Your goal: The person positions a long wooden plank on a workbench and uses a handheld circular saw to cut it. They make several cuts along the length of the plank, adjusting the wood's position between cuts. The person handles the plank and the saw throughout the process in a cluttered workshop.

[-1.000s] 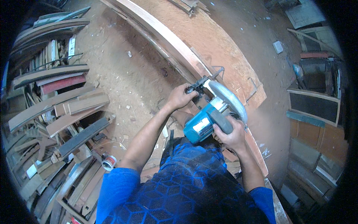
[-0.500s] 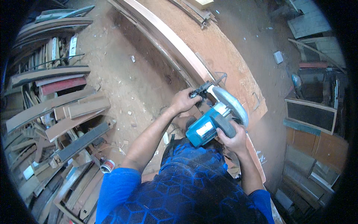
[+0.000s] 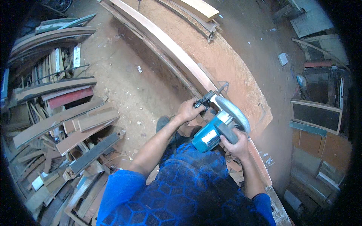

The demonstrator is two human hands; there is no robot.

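Note:
A teal circular saw (image 3: 207, 136) with a grey blade guard is in front of my body, at the near end of a long, pale wooden board (image 3: 177, 52). My right hand (image 3: 238, 145) is wrapped round the saw's dark rear handle. On the other side, my left hand (image 3: 187, 112) has its fingers closed on the dark metal front edge of the saw's base. The board runs away to the far left along the edge of a sawdust-covered bench (image 3: 245, 90). The guard and base hide the blade and where it meets the wood.
Stacked offcuts and planks (image 3: 85, 122) fill the left side. More boards (image 3: 196, 9) lie at the bench's far end. Framed panels (image 3: 316, 116) lean along the right. A small white block (image 3: 283, 58) and wood scraps lie on the floor.
The view has shifted a little, so the stacks at left appear farther right and lower. Both hands keep their hold on the saw. A dark shoe now shows beside my left forearm.

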